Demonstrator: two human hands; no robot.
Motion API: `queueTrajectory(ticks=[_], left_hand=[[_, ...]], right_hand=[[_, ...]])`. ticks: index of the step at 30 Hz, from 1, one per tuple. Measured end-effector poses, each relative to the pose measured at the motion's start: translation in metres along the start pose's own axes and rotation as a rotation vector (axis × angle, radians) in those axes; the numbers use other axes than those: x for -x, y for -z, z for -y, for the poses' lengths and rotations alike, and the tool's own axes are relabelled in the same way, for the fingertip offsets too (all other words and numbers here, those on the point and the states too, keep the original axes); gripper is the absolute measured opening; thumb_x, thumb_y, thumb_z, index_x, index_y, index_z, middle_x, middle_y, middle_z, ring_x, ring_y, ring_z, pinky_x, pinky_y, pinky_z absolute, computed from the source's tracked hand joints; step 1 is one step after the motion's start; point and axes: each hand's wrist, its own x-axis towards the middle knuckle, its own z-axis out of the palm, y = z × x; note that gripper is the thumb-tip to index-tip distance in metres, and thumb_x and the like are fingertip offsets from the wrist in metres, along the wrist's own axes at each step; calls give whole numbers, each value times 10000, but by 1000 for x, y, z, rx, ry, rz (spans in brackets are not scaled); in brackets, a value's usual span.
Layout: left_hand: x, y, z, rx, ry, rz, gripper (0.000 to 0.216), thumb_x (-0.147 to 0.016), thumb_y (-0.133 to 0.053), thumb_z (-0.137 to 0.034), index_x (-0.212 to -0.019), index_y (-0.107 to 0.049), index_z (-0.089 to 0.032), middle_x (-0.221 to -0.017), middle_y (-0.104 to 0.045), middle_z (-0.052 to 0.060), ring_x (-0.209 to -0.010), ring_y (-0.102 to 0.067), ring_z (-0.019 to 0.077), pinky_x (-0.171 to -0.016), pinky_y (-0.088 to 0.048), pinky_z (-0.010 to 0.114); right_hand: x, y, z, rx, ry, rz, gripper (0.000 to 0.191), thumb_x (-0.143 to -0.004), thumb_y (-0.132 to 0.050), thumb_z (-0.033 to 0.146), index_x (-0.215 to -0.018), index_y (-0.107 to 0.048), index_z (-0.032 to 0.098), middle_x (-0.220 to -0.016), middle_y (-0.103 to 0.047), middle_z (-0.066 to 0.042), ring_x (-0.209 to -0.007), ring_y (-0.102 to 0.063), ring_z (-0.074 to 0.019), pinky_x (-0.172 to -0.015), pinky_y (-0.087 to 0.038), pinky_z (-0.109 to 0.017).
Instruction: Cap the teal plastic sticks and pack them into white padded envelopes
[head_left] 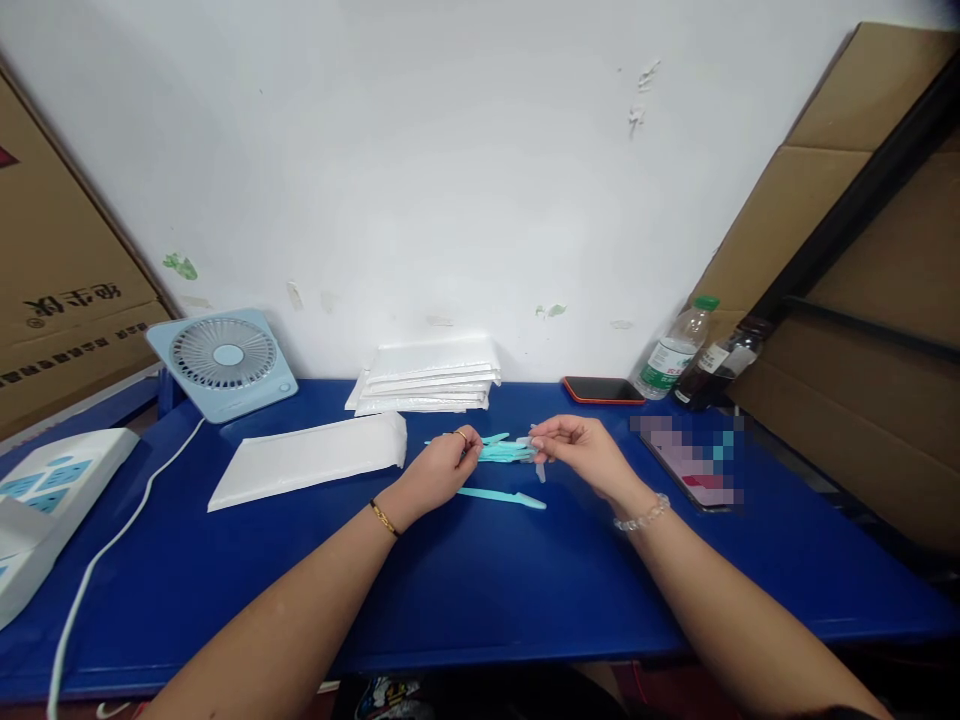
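Several slim turquoise sticks, which look like eyebrow razors [504,453], lie bunched between my two hands over the blue table. My left hand [442,468] is closed at the left end of the bunch, its fingertips pinched around the handles. At the other end, my right hand [574,450] pinches a small clear plastic piece [540,468], which looks like a blade cover. The fingers partly hide both ends of the bunch. One loose turquoise eyebrow razor [504,497] rests on the table just in front of the bunch.
A white padded envelope [307,460] lies left of my hands, with a stack of envelopes [427,375] behind. A blue fan [225,362] and its cable stand left. On the right are two phones [604,390], two bottles [675,350] and cardboard [862,330].
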Motion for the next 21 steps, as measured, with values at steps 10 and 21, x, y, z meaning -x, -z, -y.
queueTrajectory(ticks=[10,21], left_hand=[[-1,1,3,28,4,-18,218,-929,-354,-362,-836,-476,-207,-668,-478,-33,-568,-395,115,-533,-290,248],[0,1,-1,89,2,8,211,-909,-386,-351,-823,-503,-199,-689,-532,-29,-574,-433,108,-529,-324,234]], right_hand=[[-1,9,2,5,12,-50,339,-673,-759,409,-880,-705,146,-681,-705,-47,-607,-661,-157,-623,-542,-302],[1,1,-2,48,-11,108,335,-701,-739,415,-874,-665,138,-723,-719,-62,-637,-677,-169,-563,-507,-261]])
